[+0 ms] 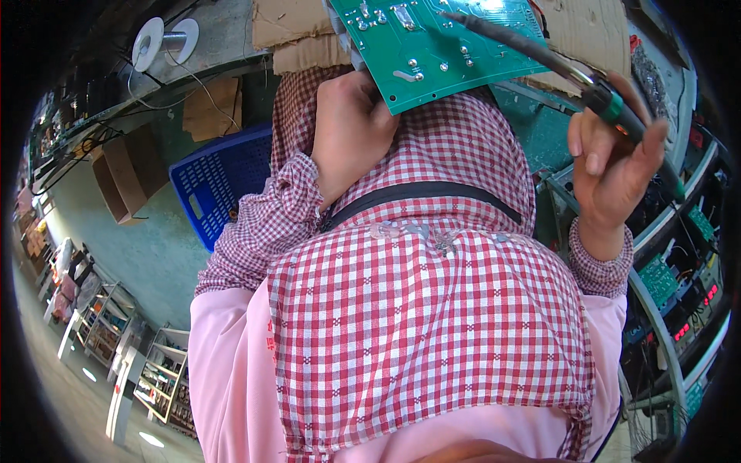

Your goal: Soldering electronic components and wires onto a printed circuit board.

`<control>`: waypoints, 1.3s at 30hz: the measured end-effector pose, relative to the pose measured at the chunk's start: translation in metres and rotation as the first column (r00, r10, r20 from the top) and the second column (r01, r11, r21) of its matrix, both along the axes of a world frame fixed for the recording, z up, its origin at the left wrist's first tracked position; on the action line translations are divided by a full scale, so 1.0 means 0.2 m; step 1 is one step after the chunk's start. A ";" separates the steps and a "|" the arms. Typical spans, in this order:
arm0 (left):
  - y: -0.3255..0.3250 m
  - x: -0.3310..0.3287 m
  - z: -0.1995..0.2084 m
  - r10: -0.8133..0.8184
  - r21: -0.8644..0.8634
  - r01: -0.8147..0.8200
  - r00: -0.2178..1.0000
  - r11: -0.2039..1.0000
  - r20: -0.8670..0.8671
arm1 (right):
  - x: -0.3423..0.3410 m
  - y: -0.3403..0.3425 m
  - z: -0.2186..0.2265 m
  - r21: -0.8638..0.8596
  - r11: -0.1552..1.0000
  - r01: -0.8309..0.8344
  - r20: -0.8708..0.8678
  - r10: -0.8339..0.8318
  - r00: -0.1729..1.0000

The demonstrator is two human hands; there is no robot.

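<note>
A green circuit board with silvery solder joints lies tilted at the top of the view, its near corner pointing toward me. My left hand is closed at the board's left edge, gripping it there; the fingertips are hidden behind the board. In my right hand is a soldering iron with a black and green handle, held between thumb and fingers. Its dark shaft slants up and left across the board, and the tip is over the upper part. Whether the tip touches a joint I cannot tell.
Flattened cardboard covers the bench around the board. A solder wire spool stands at the far left. Below the bench are a blue plastic basket and an open carton. On the right, a rack holds circuit boards and lit red displays.
</note>
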State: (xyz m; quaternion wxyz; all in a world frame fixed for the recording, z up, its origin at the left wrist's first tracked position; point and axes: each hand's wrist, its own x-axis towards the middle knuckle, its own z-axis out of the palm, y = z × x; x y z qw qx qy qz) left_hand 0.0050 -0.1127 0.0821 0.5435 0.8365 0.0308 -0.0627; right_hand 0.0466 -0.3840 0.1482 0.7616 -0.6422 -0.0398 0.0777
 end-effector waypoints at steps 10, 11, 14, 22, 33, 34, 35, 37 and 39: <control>-0.01 0.00 0.02 0.008 -0.008 -0.008 1.000 1.000 0.020 | 0.01 0.05 -0.01 0.098 0.995 0.021 -0.140 -0.007 0.990; -0.01 0.00 0.02 0.011 -0.011 -0.011 0.999 1.000 0.034 | 0.01 0.05 -0.01 0.092 0.996 0.018 -0.137 -0.005 0.990; -0.01 0.00 0.03 0.016 0.006 -0.016 0.999 1.000 0.039 | 0.02 0.05 0.00 0.097 0.995 0.014 -0.152 0.001 0.988; -0.01 0.00 0.03 0.001 0.021 -0.002 0.999 1.000 0.034 | 0.03 0.04 0.01 0.139 0.990 0.019 -0.218 0.011 0.976; -0.02 0.00 0.05 0.025 -0.019 -0.024 0.995 1.000 0.092 | 0.03 0.04 0.01 0.156 0.987 0.025 -0.230 0.012 0.973; -0.02 0.00 0.05 0.044 -0.036 -0.040 0.992 0.999 0.118 | 0.03 0.04 0.01 0.159 0.987 0.024 -0.232 0.014 0.973; -0.02 0.00 0.05 0.041 -0.028 -0.038 0.993 0.999 0.108 | 0.03 0.04 0.01 0.162 0.987 0.023 -0.234 0.016 0.972; -0.02 0.00 0.04 0.041 0.007 -0.042 0.996 0.999 0.077 | 0.03 0.04 0.00 0.181 0.983 0.013 -0.232 0.030 0.972; -0.02 0.00 0.04 0.056 -0.039 -0.052 0.994 0.998 0.096 | 0.03 0.04 0.00 0.191 0.981 0.010 -0.237 0.036 0.971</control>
